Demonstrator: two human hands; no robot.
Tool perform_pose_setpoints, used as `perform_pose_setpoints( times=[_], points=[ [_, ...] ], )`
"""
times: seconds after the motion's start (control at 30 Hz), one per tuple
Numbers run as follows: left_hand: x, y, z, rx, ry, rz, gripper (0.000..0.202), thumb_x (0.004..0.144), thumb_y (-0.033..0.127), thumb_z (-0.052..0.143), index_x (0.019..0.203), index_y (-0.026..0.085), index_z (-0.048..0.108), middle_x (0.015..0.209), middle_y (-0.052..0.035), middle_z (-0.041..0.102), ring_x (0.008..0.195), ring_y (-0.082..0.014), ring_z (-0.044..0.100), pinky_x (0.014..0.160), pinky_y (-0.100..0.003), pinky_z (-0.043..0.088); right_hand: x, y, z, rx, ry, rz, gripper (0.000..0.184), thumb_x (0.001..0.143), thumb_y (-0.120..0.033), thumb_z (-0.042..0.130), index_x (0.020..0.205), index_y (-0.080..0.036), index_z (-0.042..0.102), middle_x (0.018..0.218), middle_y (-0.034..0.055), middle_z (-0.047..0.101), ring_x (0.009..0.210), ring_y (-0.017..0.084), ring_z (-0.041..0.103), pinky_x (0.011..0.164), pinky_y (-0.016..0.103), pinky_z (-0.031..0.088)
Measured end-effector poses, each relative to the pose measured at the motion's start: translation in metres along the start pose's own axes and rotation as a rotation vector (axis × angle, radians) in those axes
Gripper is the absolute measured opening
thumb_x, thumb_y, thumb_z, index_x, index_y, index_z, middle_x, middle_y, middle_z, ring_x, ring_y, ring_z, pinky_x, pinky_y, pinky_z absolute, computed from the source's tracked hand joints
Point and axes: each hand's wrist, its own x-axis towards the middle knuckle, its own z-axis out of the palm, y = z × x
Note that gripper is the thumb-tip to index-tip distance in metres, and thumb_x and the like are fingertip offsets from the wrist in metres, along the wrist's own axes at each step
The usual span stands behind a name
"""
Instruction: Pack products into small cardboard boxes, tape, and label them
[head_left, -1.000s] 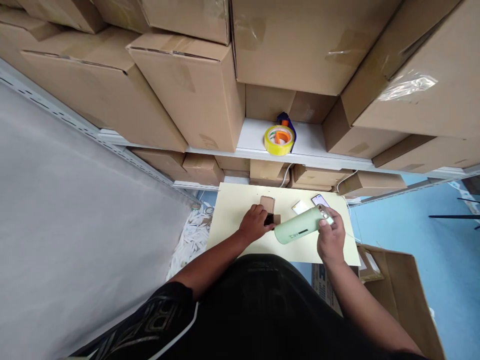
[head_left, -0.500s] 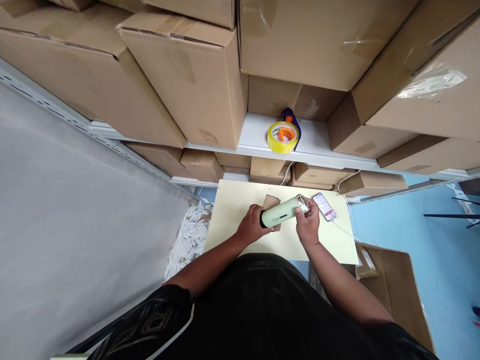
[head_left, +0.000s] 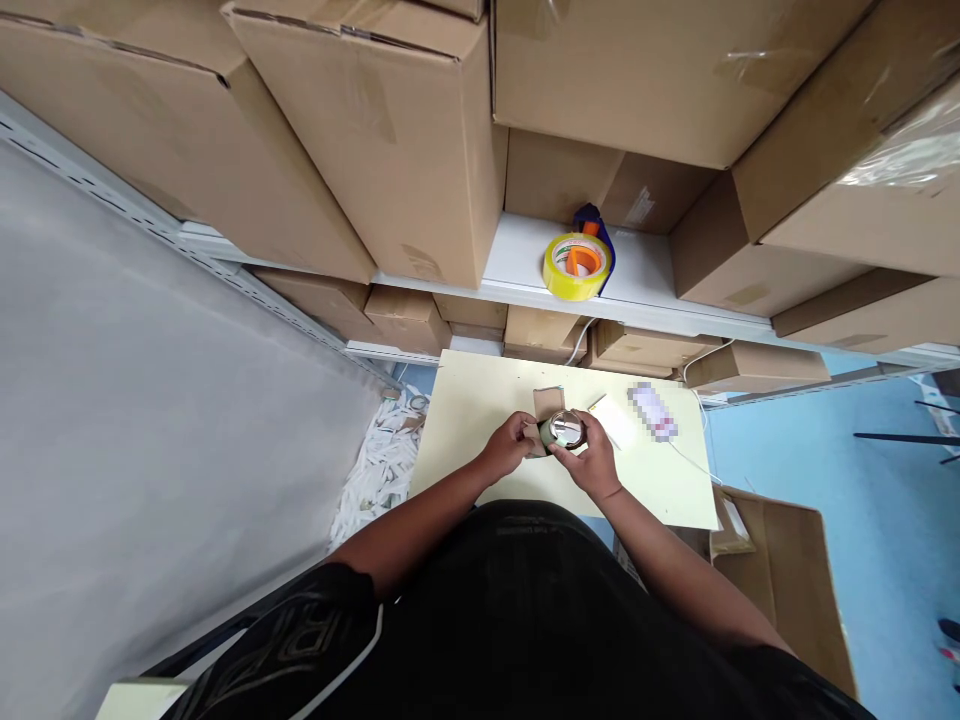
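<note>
A light green thermos bottle [head_left: 566,429] with a shiny metal lid now points lid-up toward me, most of its body hidden below the lid. My right hand [head_left: 597,462] is wrapped round it at the lid end. Brown cardboard flaps of a small box [head_left: 549,403] stick out behind and to the left of the bottle. With its fingers closed, my left hand [head_left: 508,447] pinches the left flap beside the bottle. How deep the bottle sits in the box I cannot tell. Both hands are over the pale yellow table [head_left: 457,425].
A white flat item [head_left: 615,420] and a blurred-out phone [head_left: 652,411] with a cable lie right of my hands. Yellow tape in a dispenser [head_left: 576,266] rests on the shelf [head_left: 517,262] among cardboard boxes [head_left: 405,150]. Shredded paper [head_left: 379,465] lies left; an open carton [head_left: 787,570] stands right.
The bottle has turned from lying sideways between both hands to lid-up at the box. My left hand has left the bottle's base and taken a flap. The white flat item has come into view.
</note>
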Motion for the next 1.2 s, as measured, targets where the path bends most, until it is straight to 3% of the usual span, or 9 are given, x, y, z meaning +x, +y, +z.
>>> perform_pose_setpoints(
  times=[0.17,0.27,0.4,0.47,0.63,0.77,0.87,1.03,1.2],
  points=[
    [0.002,-0.005,0.002,-0.125,-0.058,-0.007,0.04,0.077,0.018,0.063,0.116,0.021,0.058,0.088,0.0015,0.066,0.075,-0.0137,0.062,0.068,-0.025,0.051,-0.008,0.019,0.016,-0.147,0.019,-0.102,0.065,0.078,-0.053,0.08,0.129,-0.023,0.056,0.134,0.0168,0.06,0.137,0.037,0.049,0.115,0.063,0.04],
    [-0.001,-0.007,0.003,-0.114,-0.052,0.018,0.04,0.077,0.018,0.062,0.116,0.021,0.059,0.093,0.0004,0.068,0.082,-0.015,0.063,0.072,-0.026,0.05,-0.012,0.028,0.019,-0.154,-0.012,-0.066,0.067,0.08,-0.055,0.078,0.132,-0.022,0.053,0.142,0.0189,0.052,0.14,0.038,0.045,0.114,0.063,0.042],
    [-0.002,-0.005,0.004,-0.072,-0.02,0.023,0.039,0.077,0.019,0.062,0.116,0.021,0.062,0.092,0.0005,0.069,0.081,-0.0155,0.063,0.071,-0.026,0.05,-0.016,0.035,0.012,-0.03,-0.157,-0.004,0.086,0.076,-0.054,0.082,0.146,-0.023,0.042,0.155,0.0187,0.039,0.146,0.036,0.039,0.116,0.058,0.042],
    [-0.004,-0.002,0.002,-0.051,0.003,0.013,0.039,0.077,0.021,0.064,0.116,0.021,0.064,0.089,0.0003,0.068,0.078,-0.0153,0.063,0.069,-0.026,0.051,-0.019,0.035,0.007,0.044,-0.175,0.083,0.09,0.078,-0.053,0.081,0.151,-0.025,0.036,0.157,0.0173,0.039,0.141,0.035,0.046,0.112,0.056,0.048],
    [-0.009,0.005,-0.003,-0.109,-0.09,0.059,0.037,0.085,0.035,0.064,0.118,0.018,0.065,0.088,-0.001,0.065,0.076,-0.0155,0.064,0.068,-0.028,0.054,-0.028,0.031,0.003,0.18,-0.121,0.245,0.07,0.087,-0.044,0.071,0.147,-0.028,0.039,0.138,0.0128,0.058,0.109,0.026,0.068,0.09,0.046,0.061],
    [-0.003,0.01,-0.004,0.103,-0.032,0.103,0.048,0.08,0.034,0.072,0.125,0.019,0.06,0.093,-0.0009,0.063,0.076,-0.0144,0.061,0.073,-0.031,0.055,-0.035,0.025,0.004,0.059,-0.148,0.04,0.053,0.091,-0.037,0.067,0.14,-0.028,0.05,0.142,0.0127,0.055,0.124,0.029,0.061,0.096,0.046,0.06],
    [0.003,0.017,-0.008,0.252,0.019,0.219,0.068,0.075,0.026,0.076,0.138,0.022,0.053,0.116,-0.0054,0.06,0.079,-0.0134,0.059,0.075,-0.031,0.056,-0.038,0.024,0.005,-0.067,-0.174,-0.091,0.041,0.094,-0.036,0.063,0.134,-0.027,0.058,0.15,0.0144,0.047,0.126,0.029,0.06,0.102,0.048,0.057],
    [-0.005,0.028,-0.016,0.342,-0.148,0.54,0.041,0.079,0.026,0.077,0.119,0.023,0.068,0.121,-0.0066,0.06,0.096,-0.0178,0.064,0.088,-0.034,0.058,-0.036,0.025,0.011,-0.115,-0.151,-0.09,0.041,0.097,-0.04,0.062,0.135,-0.026,0.057,0.147,0.0143,0.051,0.128,0.031,0.059,0.1,0.05,0.058],
    [-0.016,0.018,-0.017,0.548,-0.071,0.718,0.03,0.092,0.033,0.071,0.121,0.024,0.07,0.122,-0.0084,0.065,0.115,-0.0234,0.064,0.103,-0.041,0.055,-0.036,0.024,0.016,-0.003,-0.114,-0.038,0.057,0.092,-0.046,0.07,0.141,-0.027,0.048,0.14,0.0131,0.058,0.117,0.028,0.065,0.09,0.047,0.063]
  ],
)
